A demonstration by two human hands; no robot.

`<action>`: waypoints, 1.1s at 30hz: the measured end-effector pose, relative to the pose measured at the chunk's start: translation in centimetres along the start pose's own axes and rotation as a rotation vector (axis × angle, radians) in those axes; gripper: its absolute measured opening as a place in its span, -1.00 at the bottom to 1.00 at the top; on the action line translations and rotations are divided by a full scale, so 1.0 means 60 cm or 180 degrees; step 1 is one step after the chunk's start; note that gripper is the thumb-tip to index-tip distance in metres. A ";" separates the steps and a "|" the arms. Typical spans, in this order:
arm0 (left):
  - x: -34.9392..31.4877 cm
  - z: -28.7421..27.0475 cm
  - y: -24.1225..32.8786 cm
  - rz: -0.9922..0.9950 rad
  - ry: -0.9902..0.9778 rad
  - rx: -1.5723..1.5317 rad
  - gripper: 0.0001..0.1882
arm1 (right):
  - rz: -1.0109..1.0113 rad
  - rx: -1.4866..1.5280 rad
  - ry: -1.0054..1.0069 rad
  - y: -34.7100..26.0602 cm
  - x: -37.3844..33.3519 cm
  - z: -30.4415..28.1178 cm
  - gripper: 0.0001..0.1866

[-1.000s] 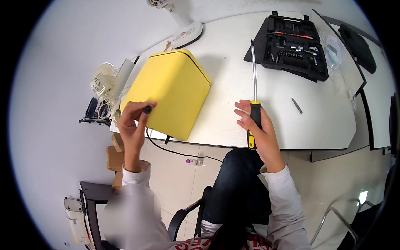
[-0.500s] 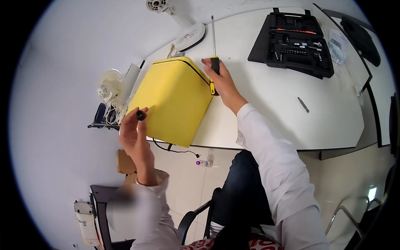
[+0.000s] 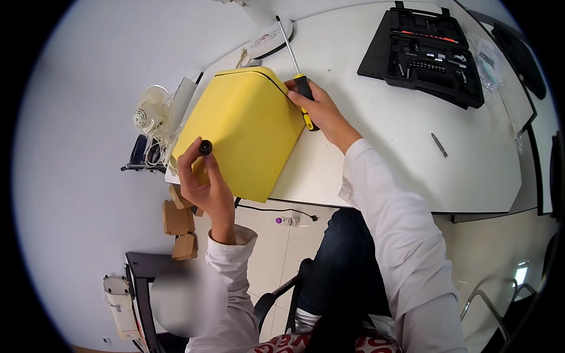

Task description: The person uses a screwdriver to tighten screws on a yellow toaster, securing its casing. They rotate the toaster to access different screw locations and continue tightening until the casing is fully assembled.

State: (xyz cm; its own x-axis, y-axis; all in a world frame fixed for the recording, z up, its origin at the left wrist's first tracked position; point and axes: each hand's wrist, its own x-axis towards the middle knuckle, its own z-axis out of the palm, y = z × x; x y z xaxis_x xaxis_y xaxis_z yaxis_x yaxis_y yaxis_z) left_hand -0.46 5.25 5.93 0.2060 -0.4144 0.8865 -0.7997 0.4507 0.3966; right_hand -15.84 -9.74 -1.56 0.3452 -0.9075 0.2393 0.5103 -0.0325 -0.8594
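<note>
My left hand [image 3: 207, 187] pinches a small black round piece [image 3: 205, 147] between thumb and fingers. The piece is in front of the left side of a big yellow box-shaped appliance [image 3: 244, 129]; I cannot tell whether it touches it. My right hand [image 3: 325, 110] is closed round the yellow-and-black handle of a screwdriver [image 3: 303, 88], at the box's upper right edge. The screwdriver's long metal shaft points away, its tip leaning left. A black cord with a plug [image 3: 315, 217] hangs below the box.
On the white table [image 3: 376, 159] lie a black open tool case [image 3: 432, 59], a clear plastic bag [image 3: 487, 62] and a screwdriver bit [image 3: 439, 145]. A white fan [image 3: 154, 110] stands left of the box. A bottle [image 3: 287, 222] and cardboard boxes [image 3: 178, 217] are on the floor.
The screwdriver has tilted, its tip swinging left. My left hand has moved up and a little right with the black piece. The plug now shows farther right, and the whole view has shifted slightly.
</note>
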 end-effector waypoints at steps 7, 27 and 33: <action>0.005 -0.006 -0.018 -0.0014 0.0015 0.0464 -0.80 | 0.0093 -0.0070 -0.0031 0.001 0.002 -0.013 -0.65; 0.040 -0.037 -0.036 -0.0146 -0.0028 0.0144 -0.75 | -0.0368 -0.0265 0.0114 -0.009 -0.021 0.004 -0.53; 0.113 -0.065 -0.079 -0.0435 -0.0302 -0.0076 -0.75 | -0.0672 -0.0706 -0.0096 -0.012 -0.024 0.013 -0.56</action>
State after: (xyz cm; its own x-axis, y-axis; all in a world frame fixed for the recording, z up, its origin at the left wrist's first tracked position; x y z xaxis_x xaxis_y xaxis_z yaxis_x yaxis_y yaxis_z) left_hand 6.92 3.40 11.02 0.2568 -0.5455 0.7978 -0.7540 0.4032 0.5185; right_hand -16.07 -8.11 -0.94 0.2747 -0.8583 0.4334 0.3900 -0.3125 -0.8661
